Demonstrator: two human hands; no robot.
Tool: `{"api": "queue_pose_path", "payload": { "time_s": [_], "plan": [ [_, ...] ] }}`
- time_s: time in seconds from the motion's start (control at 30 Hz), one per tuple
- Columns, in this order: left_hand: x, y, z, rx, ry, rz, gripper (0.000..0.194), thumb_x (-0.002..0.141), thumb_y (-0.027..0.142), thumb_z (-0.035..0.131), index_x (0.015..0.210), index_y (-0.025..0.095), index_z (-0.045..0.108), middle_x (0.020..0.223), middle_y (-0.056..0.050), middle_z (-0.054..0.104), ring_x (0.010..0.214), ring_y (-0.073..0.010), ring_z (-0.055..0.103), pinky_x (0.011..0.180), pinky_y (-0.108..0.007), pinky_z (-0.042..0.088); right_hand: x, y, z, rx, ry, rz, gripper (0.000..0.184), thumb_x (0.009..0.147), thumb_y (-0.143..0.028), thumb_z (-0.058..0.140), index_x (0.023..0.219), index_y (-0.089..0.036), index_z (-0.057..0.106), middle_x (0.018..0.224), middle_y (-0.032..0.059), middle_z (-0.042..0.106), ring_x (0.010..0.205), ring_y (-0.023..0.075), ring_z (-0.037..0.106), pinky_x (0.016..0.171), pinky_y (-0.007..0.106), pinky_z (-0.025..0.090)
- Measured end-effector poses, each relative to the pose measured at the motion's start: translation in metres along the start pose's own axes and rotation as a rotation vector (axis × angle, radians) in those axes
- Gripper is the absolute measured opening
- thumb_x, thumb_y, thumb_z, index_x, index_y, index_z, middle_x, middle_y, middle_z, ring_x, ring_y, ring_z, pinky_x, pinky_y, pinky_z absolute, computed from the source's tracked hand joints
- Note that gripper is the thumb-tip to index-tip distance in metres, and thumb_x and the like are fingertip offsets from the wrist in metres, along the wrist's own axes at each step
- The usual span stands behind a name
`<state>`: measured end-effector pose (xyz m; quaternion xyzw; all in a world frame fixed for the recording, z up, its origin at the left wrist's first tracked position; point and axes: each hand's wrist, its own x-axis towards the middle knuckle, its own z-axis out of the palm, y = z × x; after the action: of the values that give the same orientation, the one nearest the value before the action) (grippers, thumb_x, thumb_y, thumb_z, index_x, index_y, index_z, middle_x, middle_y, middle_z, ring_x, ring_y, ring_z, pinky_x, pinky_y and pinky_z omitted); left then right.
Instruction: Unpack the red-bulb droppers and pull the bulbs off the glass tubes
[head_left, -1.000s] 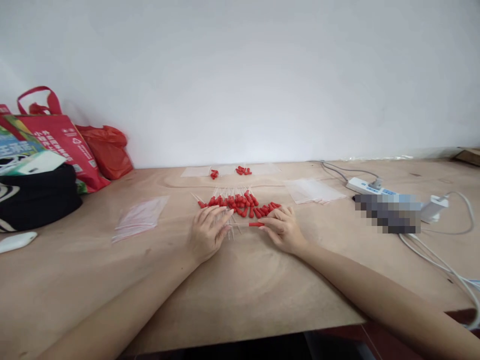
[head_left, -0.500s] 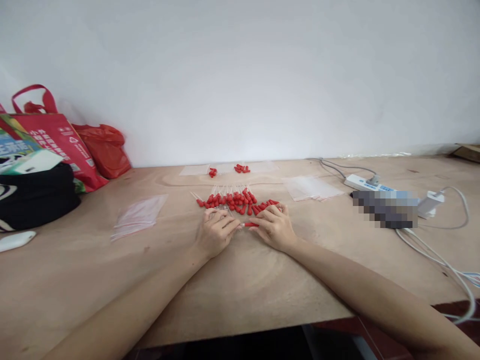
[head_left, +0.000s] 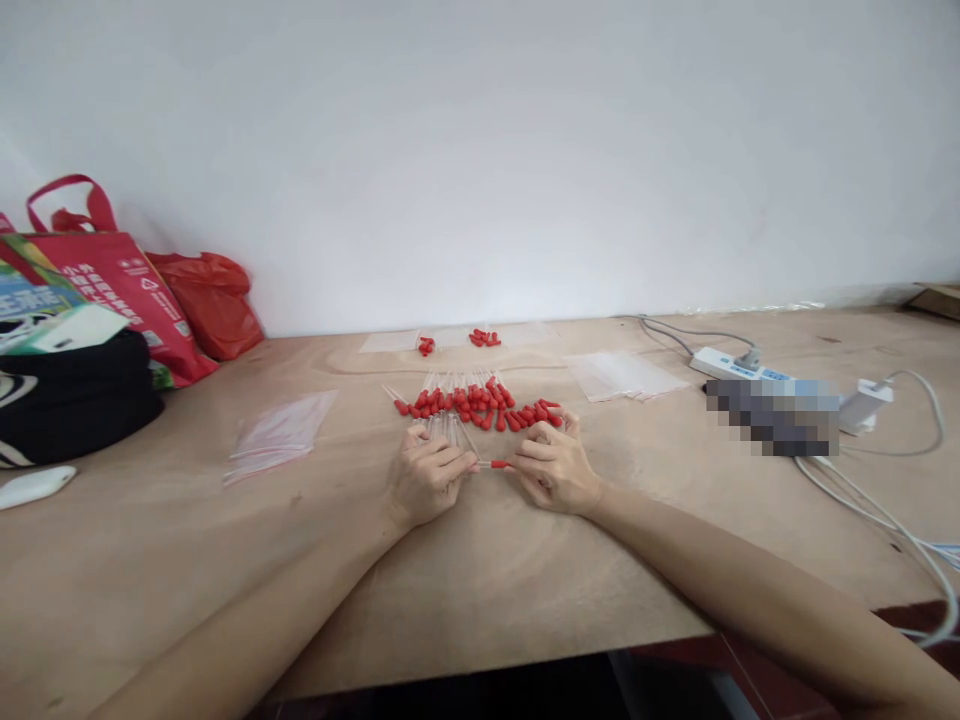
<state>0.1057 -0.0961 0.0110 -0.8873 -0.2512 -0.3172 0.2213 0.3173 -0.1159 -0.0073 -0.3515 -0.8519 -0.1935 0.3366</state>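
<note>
Between my hands a glass dropper tube (head_left: 484,464) meets a red rubber bulb (head_left: 498,464) end to end, lying nearly level just above the table. My left hand (head_left: 431,475) pinches the tube, and my right hand (head_left: 553,465) grips the bulb's far end, partly hiding it. Just beyond my fingers lies a pile of droppers with red bulbs (head_left: 472,400), their clear stems pointing toward the wall. Loose glass tubes (head_left: 444,428) lie beside my left fingers. Several loose red bulbs (head_left: 536,412) are near my right fingers.
Clear plastic bags lie in a left stack (head_left: 281,435) and a right stack (head_left: 626,376). More bagged red-bulbed droppers (head_left: 484,338) rest by the wall. A power strip (head_left: 739,368) with cables is at right. Shopping bags (head_left: 142,300) and a black bag (head_left: 82,400) stand at left.
Both hands have come slightly nearer to me with the tube and bulb. My right fingers have curled more and shifted right, leaving the loose tubes by my left hand more visible.
</note>
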Motion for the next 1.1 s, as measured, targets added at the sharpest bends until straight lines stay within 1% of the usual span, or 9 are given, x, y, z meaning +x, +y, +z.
{"api": "queue_pose_path", "payload": {
  "time_s": [0.17, 0.4, 0.6, 0.73, 0.8, 0.9, 0.97, 1.03, 1.1],
  "plan": [
    [0.001, 0.000, -0.001, -0.032, -0.011, 0.004, 0.018, 0.082, 0.022, 0.048, 0.070, 0.022, 0.061, 0.053, 0.005, 0.061, 0.053, -0.0094, 0.051, 0.067, -0.033, 0.026, -0.001, 0.000, -0.002, 0.043, 0.004, -0.006, 0.018, 0.078, -0.024, 0.047, 0.069, -0.023, 0.062, 0.059, -0.0031, 0.053, 0.072, 0.0121, 0.044, 0.090, 0.041, 0.015],
    [0.000, -0.001, -0.001, -0.047, -0.055, -0.022, 0.021, 0.083, 0.025, 0.046, 0.068, 0.023, 0.062, 0.052, 0.004, 0.059, 0.052, -0.0085, 0.049, 0.067, -0.033, 0.026, -0.002, 0.001, -0.002, 0.060, -0.036, -0.001, 0.021, 0.079, -0.026, 0.045, 0.066, -0.022, 0.061, 0.059, -0.0030, 0.053, 0.074, 0.0125, 0.046, 0.091, 0.043, 0.014],
    [0.000, 0.001, 0.000, -0.063, -0.028, -0.008, 0.020, 0.083, 0.024, 0.047, 0.069, 0.022, 0.061, 0.052, 0.004, 0.060, 0.052, -0.0091, 0.050, 0.068, -0.034, 0.027, -0.001, -0.002, -0.004, 0.090, -0.003, 0.013, 0.022, 0.077, -0.026, 0.046, 0.059, -0.021, 0.058, 0.058, -0.0036, 0.053, 0.073, 0.0118, 0.047, 0.093, 0.044, 0.014],
    [-0.002, -0.002, -0.001, -0.072, -0.049, -0.030, 0.020, 0.082, 0.024, 0.047, 0.069, 0.023, 0.062, 0.053, 0.004, 0.060, 0.051, -0.0087, 0.050, 0.069, -0.034, 0.028, -0.003, -0.001, -0.007, 0.082, 0.001, 0.036, 0.024, 0.077, -0.027, 0.046, 0.057, -0.021, 0.058, 0.055, -0.0037, 0.051, 0.071, 0.0116, 0.049, 0.093, 0.043, 0.015],
    [-0.007, -0.008, -0.003, -0.060, -0.026, -0.065, 0.020, 0.081, 0.024, 0.048, 0.068, 0.023, 0.062, 0.053, 0.003, 0.061, 0.052, -0.0090, 0.051, 0.068, -0.033, 0.028, -0.006, 0.004, -0.009, 0.062, 0.028, 0.098, 0.026, 0.077, -0.027, 0.046, 0.055, -0.021, 0.056, 0.053, -0.0035, 0.050, 0.069, 0.0114, 0.050, 0.093, 0.042, 0.016],
    [-0.016, -0.019, -0.005, -0.012, 0.017, -0.166, 0.021, 0.082, 0.025, 0.047, 0.067, 0.021, 0.061, 0.056, 0.001, 0.062, 0.053, -0.0106, 0.054, 0.063, -0.032, 0.031, -0.013, 0.017, -0.010, 0.042, 0.094, 0.307, 0.029, 0.079, -0.029, 0.044, 0.054, -0.019, 0.055, 0.056, -0.0026, 0.054, 0.064, 0.0106, 0.051, 0.091, 0.040, 0.020],
    [-0.021, -0.024, -0.003, -0.011, 0.002, -0.226, 0.022, 0.084, 0.026, 0.043, 0.074, 0.020, 0.062, 0.062, -0.001, 0.063, 0.058, -0.0120, 0.056, 0.061, -0.029, 0.034, -0.014, 0.024, -0.008, 0.061, 0.120, 0.418, 0.026, 0.082, -0.032, 0.043, 0.066, -0.021, 0.060, 0.066, -0.0007, 0.061, 0.067, 0.0111, 0.054, 0.090, 0.038, 0.021],
    [-0.022, -0.026, 0.001, -0.041, -0.027, -0.294, 0.025, 0.087, 0.027, 0.038, 0.087, 0.019, 0.062, 0.068, -0.003, 0.061, 0.062, -0.0123, 0.056, 0.059, -0.025, 0.038, -0.012, 0.028, -0.003, 0.075, 0.134, 0.468, 0.024, 0.084, -0.034, 0.041, 0.080, -0.023, 0.062, 0.076, 0.0008, 0.064, 0.072, 0.0121, 0.056, 0.090, 0.037, 0.021],
    [-0.022, -0.025, 0.006, -0.071, -0.048, -0.364, 0.029, 0.087, 0.024, 0.034, 0.101, 0.017, 0.058, 0.075, -0.004, 0.058, 0.065, -0.0119, 0.056, 0.059, -0.023, 0.042, -0.009, 0.030, 0.002, 0.051, 0.140, 0.496, 0.023, 0.085, -0.033, 0.041, 0.090, -0.025, 0.062, 0.081, 0.0015, 0.064, 0.076, 0.0127, 0.056, 0.090, 0.036, 0.020]
  ]
}}
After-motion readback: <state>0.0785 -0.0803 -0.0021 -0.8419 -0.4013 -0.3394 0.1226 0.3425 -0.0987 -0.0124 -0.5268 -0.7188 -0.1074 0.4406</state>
